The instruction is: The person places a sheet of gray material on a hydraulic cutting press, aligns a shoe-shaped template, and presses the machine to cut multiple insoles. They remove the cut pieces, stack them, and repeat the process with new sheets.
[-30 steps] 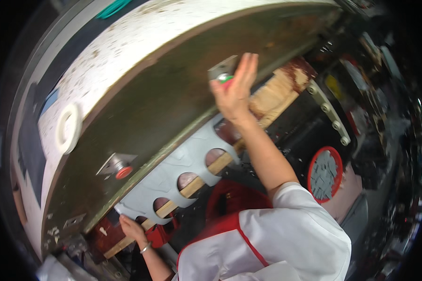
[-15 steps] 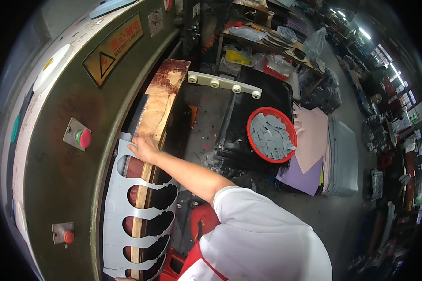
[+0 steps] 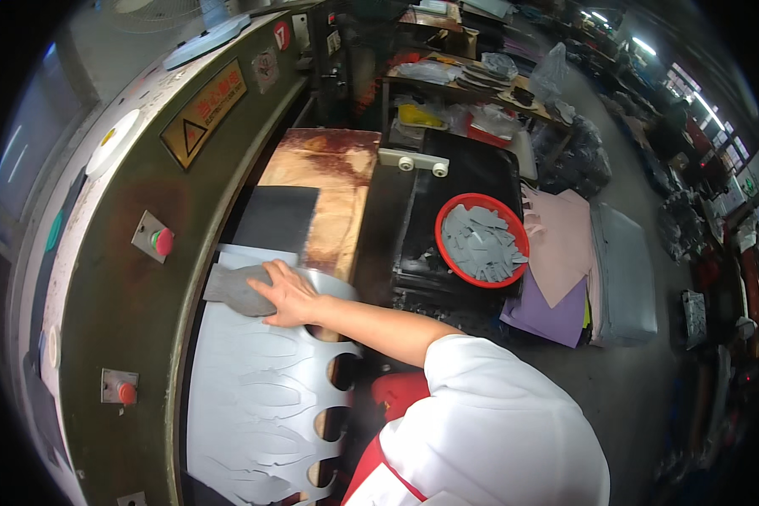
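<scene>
My right hand (image 3: pixel 288 295) rests at the far end of a light grey sheet (image 3: pixel 228 354), fingers and thumb on a darker grey, rounded flat piece (image 3: pixel 238 290). The piece lies over the sheet and sticks out a little past its left side. Curved cut lines mark out several long shapes across the sheet. Along its right edge run several rounded holes, partly over the board's edge. Beneath the sheet is a worn wooden board (image 3: pixel 341 223), stained dark red at its far end. My left hand is out of view.
Left stands a dark green machine (image 3: pixel 143 320) with a red push button (image 3: pixel 126 393) and a pink one (image 3: pixel 162 242). A dark grey sheet (image 3: pixel 274 221) lies beyond the light one. At right are a red basin (image 3: pixel 524 253) of grey scraps and stacked pink (image 3: pixel 557 240) and purple sheets (image 3: pixel 548 316).
The board and the holed sheet have shifted right, out from the machine, showing more cut lines. My right hand has moved from the sheet's far edge onto the darker piece. My left hand left view.
</scene>
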### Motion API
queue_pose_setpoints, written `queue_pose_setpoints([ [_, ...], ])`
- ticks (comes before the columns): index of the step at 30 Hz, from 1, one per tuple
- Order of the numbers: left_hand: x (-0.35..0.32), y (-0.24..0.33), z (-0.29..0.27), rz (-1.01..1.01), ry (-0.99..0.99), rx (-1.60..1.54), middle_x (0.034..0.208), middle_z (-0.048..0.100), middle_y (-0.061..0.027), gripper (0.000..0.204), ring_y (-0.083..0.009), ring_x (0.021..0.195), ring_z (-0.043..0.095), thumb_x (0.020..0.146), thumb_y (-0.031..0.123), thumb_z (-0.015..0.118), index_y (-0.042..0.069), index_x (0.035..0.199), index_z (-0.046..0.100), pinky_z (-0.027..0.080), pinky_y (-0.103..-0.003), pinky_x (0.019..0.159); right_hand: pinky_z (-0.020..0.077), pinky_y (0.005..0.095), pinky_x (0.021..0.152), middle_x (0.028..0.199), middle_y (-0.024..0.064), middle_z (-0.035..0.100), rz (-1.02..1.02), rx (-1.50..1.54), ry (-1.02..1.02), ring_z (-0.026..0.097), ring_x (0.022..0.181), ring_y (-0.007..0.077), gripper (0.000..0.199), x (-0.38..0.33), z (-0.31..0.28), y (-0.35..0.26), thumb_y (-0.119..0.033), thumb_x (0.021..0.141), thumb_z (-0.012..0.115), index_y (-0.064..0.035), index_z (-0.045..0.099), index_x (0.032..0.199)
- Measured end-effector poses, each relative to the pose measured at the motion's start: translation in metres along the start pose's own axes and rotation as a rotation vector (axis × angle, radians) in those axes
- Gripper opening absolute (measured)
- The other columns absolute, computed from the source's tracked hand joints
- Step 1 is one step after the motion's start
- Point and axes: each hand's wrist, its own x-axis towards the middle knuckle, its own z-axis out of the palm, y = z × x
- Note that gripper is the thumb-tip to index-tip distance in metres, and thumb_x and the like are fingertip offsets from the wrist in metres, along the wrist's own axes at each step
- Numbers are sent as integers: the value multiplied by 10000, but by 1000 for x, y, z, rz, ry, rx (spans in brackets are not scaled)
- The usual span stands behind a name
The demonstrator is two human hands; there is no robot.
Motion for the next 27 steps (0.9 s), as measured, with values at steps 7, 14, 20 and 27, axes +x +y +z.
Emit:
queue_pose_setpoints([
  [7, -44, 44, -35, -291, 231, -104, 1100, 620, -211, 276, -290, 1010, 585, 950, 153, 517, -69, 1094, 594, 476, -379, 877, 401, 509, 928, 1210, 284, 436, -43, -135, -71, 422, 1104, 432, 826, -19, -11, 11, -360, 498, 763, -134, 535, 1259],
  [14, 1, 120, -13, -48, 292, -346, 927, 633, -139, 239, -216, 863, 612, 977, 126, 454, -19, 1147, 541, 503, -310, 807, 481, 352, 833, 1089, 163, 609, 217, 634, -198, 596, 969, 249, 783, -21, -64, 40, -201, 539, 834, -82, 511, 1242],
  [20, 5, 215, 40, 317, -125, -324, 869, 641, -139, 150, -218, 771, 625, 874, -14, 550, -29, 1016, 594, 489, -305, 712, 423, 407, 923, 1108, 187, 566, 307, -33, -9, 505, 1054, 352, 771, -30, -117, 116, -290, 511, 818, -142, 556, 1221],
  [27, -11, 326, 113, 673, -537, -350, 890, 616, -139, 201, -300, 798, 581, 853, 9, 556, -4, 1051, 590, 472, -373, 719, 423, 469, 883, 1134, 220, 540, -19, -367, 90, 504, 1024, 366, 590, -90, -127, 143, -282, 586, 717, -139, 604, 1147],
])
